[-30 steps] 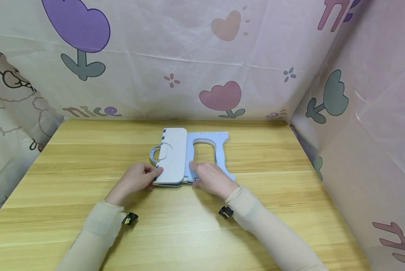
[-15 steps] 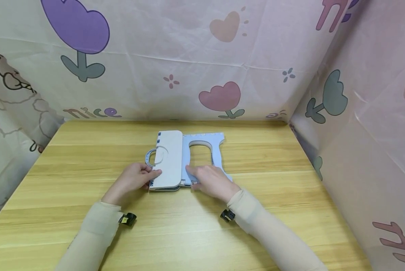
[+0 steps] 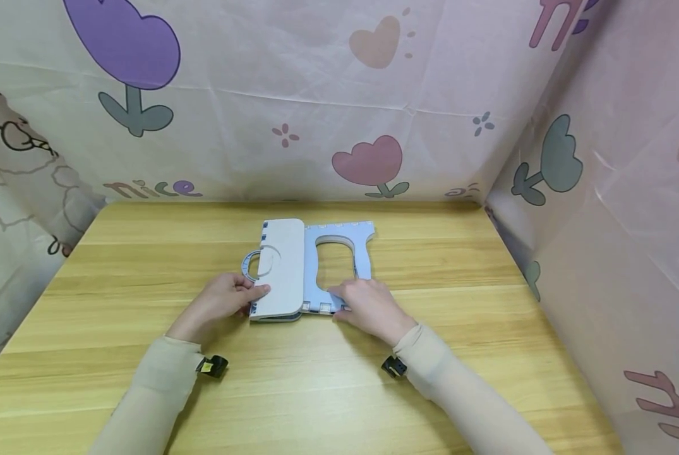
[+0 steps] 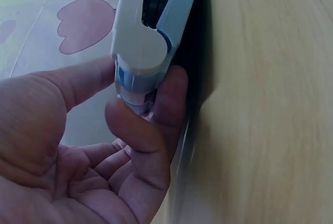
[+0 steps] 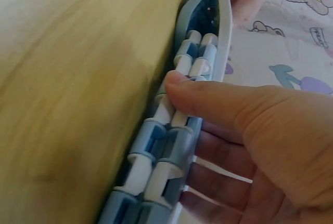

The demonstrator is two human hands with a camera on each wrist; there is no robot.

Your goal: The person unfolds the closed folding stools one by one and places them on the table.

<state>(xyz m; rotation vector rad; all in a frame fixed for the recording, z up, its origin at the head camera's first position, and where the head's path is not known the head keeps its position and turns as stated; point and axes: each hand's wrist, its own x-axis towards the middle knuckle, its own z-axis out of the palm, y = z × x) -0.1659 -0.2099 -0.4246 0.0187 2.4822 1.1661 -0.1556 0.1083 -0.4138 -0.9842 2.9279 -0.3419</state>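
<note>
A folding step stool lies folded flat on the table, with a white top panel [image 3: 281, 268] and a light blue frame [image 3: 311, 278] that has a large arched opening. A small round handle [image 3: 249, 264] sticks out on its left side. My left hand [image 3: 220, 303] pinches the stool's near left corner, thumb on the white panel and fingers curled beneath, as the left wrist view [image 4: 138, 52] shows around the hinge end. My right hand [image 3: 373, 308] grips the blue frame's near edge. In the right wrist view its thumb [image 5: 197, 96] lies across the row of hinge knuckles [image 5: 156, 156].
The stool rests near the middle of a wood-grain table [image 3: 294, 392]. A patterned cloth [image 3: 248, 95] hangs behind the table and along both sides. A small black camera [image 3: 212, 366] is worn at the left wrist, another camera [image 3: 394, 366] at the right.
The stool has shifted slightly left and towards me. My right hand has slid right along the near edge of the blue frame, while the left keeps its grip on the corner.
</note>
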